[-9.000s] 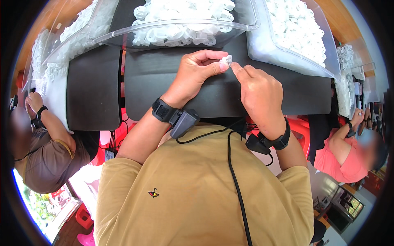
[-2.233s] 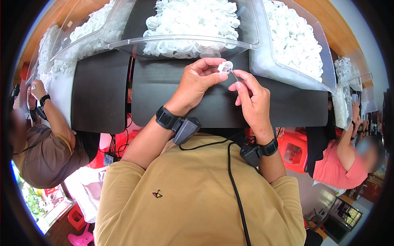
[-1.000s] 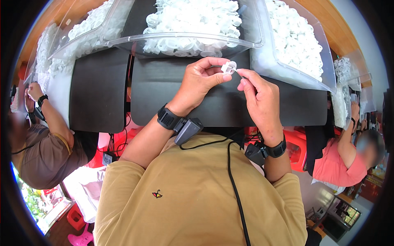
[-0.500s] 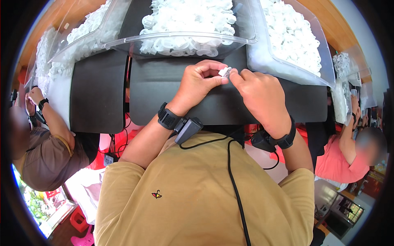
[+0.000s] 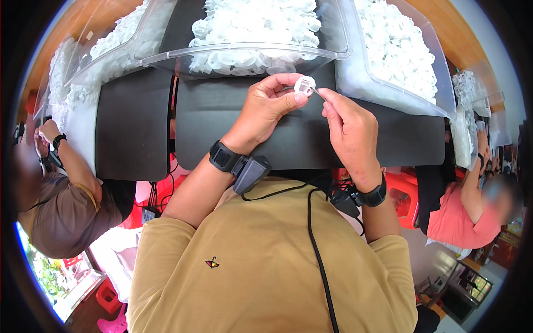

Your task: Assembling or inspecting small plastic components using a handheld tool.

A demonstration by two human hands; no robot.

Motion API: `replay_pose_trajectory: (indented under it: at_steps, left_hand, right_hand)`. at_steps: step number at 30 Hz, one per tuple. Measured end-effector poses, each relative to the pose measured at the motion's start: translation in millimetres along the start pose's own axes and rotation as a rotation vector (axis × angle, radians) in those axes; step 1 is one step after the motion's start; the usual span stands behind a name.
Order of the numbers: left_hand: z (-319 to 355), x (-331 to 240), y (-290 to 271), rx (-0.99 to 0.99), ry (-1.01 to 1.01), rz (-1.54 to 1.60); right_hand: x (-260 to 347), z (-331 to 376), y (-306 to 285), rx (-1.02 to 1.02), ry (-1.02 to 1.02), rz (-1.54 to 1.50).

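My left hand (image 5: 272, 105) pinches a small round white plastic part (image 5: 303, 85) with openings in its face between thumb and fingers, above the dark table mat. Close beside it on the right, my right hand (image 5: 352, 119) is closed, thumb against forefinger, on a thin metal-looking piece (image 5: 317, 91). That piece reaches to the right rim of the white part; I cannot tell whether it goes inside. Most of it is hidden by the fingers.
A clear bin (image 5: 244, 53) heaped with white plastic parts stands just beyond my hands. Another clear bin (image 5: 361, 83) of such parts is at the right, with more bins at the left. People sit working on both sides. A black cable (image 5: 313, 238) hangs down my front.
The white part has been turned so its round face shows. My right hand has drawn back slightly with the wrist rotated, and the thin piece in its fingers is now visible.
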State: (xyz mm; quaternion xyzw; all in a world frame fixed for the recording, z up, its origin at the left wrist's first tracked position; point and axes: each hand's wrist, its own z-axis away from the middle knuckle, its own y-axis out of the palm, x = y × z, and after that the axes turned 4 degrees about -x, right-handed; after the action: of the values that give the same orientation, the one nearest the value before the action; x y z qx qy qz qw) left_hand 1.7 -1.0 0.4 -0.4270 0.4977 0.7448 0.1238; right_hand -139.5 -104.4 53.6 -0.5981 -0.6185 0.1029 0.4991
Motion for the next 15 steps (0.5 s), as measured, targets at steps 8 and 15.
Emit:
replay_pose_trajectory:
  at_steps: [8,15]
  left_hand:
    - [0.2,-0.5,-1.5,-0.003,0.023,0.034]
    - [1.2,-0.1,-2.5,-0.017,0.039,0.042]
  right_hand:
    - [6.3,2.4,7.2,-0.012,0.02,0.055]
    - [8.6,-0.3,6.6,0.011,-0.049,0.141]
